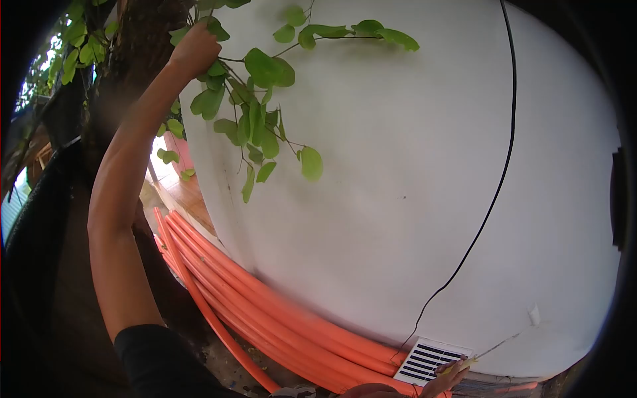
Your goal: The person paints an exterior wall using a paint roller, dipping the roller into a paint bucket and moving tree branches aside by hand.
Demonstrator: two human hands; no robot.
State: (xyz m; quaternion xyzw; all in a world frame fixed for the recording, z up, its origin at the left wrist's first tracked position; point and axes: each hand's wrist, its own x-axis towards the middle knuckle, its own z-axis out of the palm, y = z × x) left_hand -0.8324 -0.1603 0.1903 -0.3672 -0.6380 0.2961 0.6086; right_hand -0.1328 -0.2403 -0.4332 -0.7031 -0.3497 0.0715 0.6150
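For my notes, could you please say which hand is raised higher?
The left hand, at the leafy branch; the right hand is low, near the white vent.

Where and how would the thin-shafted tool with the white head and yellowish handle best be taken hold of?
Probably by its yellowish handle, from the lower left, where the person's right hand grips: it looks thicker than the thin straight shaft, which slants up rightward to the white head by the smooth white wall.
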